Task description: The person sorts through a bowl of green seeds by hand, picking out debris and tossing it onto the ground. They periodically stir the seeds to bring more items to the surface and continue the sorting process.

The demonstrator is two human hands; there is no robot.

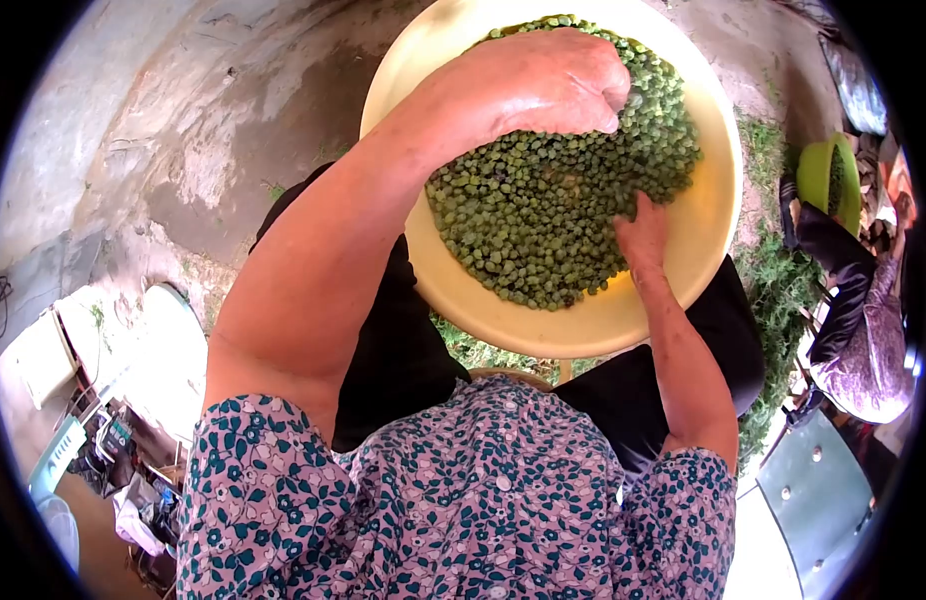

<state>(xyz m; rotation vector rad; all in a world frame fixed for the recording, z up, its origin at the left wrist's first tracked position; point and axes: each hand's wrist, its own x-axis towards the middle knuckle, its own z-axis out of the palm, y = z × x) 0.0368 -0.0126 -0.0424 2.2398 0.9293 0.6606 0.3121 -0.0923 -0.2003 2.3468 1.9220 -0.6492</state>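
A wide, pale yellow basin (383,72) rests over my lap, holding a thick layer of small round green berries (543,190), some darker than others. My left hand (573,82) reaches across the far part of the basin, above the berries. Its fingers are curled together, and what they hold, if anything, is hidden behind the back of the hand. Low on the right side, my right hand (643,235) dips to the berries with two fingers spread apart, their tips at the heap's edge. Bare yellow basin wall shows beside its wrist.
On the right a person in a shiny purple garment (873,340) sits near a lime-green bowl (821,178). Green plants (783,285) grow between us. A bluish panel (818,500) lies lower right. Assorted clutter (123,460) stands lower left beside a worn wall (103,110).
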